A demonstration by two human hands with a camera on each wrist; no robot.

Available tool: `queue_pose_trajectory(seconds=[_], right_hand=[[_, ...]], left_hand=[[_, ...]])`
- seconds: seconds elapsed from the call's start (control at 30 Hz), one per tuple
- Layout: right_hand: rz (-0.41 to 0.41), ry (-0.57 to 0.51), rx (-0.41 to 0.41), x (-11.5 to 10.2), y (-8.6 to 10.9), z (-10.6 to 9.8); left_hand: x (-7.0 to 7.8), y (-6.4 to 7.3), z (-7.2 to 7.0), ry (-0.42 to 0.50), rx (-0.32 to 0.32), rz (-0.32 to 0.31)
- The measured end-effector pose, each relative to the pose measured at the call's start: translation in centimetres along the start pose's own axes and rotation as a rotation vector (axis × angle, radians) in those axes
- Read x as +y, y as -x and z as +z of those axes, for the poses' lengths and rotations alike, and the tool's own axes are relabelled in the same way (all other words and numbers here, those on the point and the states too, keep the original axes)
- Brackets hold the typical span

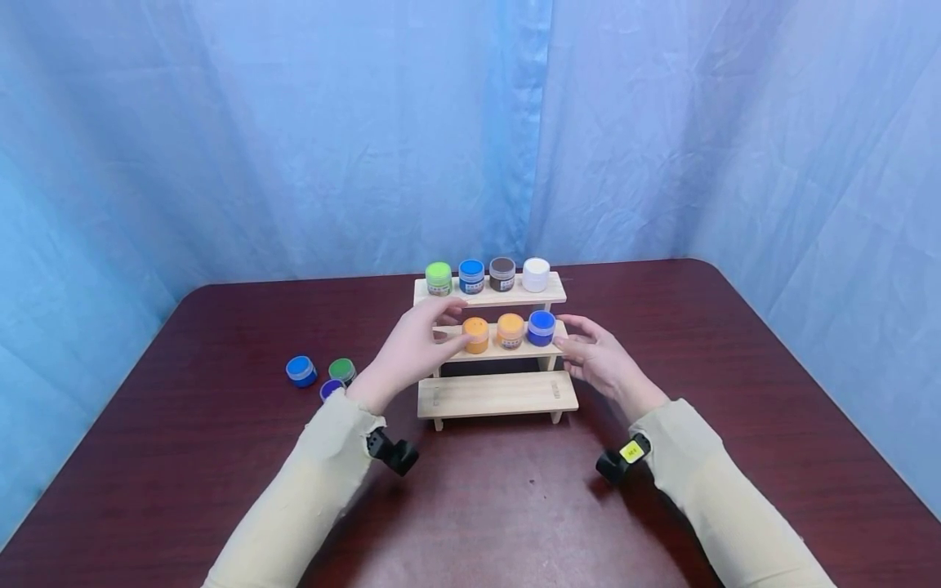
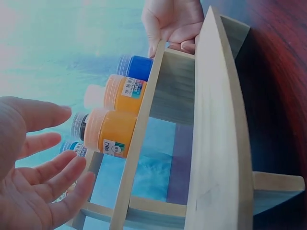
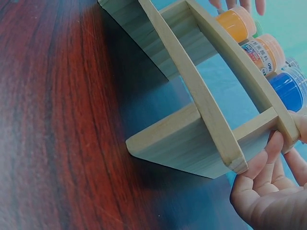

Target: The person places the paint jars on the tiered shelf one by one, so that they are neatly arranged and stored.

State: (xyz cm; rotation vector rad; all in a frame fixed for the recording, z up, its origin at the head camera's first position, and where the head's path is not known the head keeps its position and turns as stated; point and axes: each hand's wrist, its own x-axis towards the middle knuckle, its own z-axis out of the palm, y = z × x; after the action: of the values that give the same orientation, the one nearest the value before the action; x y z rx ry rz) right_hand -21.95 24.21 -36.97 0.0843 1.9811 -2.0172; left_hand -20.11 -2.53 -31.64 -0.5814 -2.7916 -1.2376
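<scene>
A three-step wooden stand (image 1: 496, 396) carries small paint jars on its upper two steps. My left hand (image 1: 412, 347) is beside the leftmost orange jar (image 1: 476, 336) on the middle step; in the left wrist view its fingers (image 2: 72, 196) are spread and apart from the jar. To that jar's right stand a second orange jar (image 1: 510, 331) and a blue jar (image 1: 541, 328). My right hand (image 1: 601, 363) grips the right end of the middle step, thumb above and fingers curled underneath, close to the blue jar.
Light green (image 1: 439, 279), blue (image 1: 471, 277), dark brown (image 1: 503, 274) and white (image 1: 536, 275) jars line the top step. Left of the stand, on the dark red table (image 1: 470, 506), are a blue jar (image 1: 301, 371), a green jar (image 1: 342, 370) and a purple jar (image 1: 332, 389) partly behind my left arm.
</scene>
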Motion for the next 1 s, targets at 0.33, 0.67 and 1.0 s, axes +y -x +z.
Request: queue_pose_trajectory(seconds=[0.33,0.67,1.0], right_hand=[[-0.001,0.000,-0.003,0.0,-0.1,0.0],[0.017,-0.008,0.013,0.1,-0.1,0.0],[0.004,-0.017,0.002,0.1,0.0,-0.3]], left_hand=[[-0.7,1.4,-0.6,-0.030,0.084,0.028],[-1.3,2.5,-1.6,-0.089,0.120,0.099],[-2.4,4.1,-3.0,-0.114,0.154,0.083]])
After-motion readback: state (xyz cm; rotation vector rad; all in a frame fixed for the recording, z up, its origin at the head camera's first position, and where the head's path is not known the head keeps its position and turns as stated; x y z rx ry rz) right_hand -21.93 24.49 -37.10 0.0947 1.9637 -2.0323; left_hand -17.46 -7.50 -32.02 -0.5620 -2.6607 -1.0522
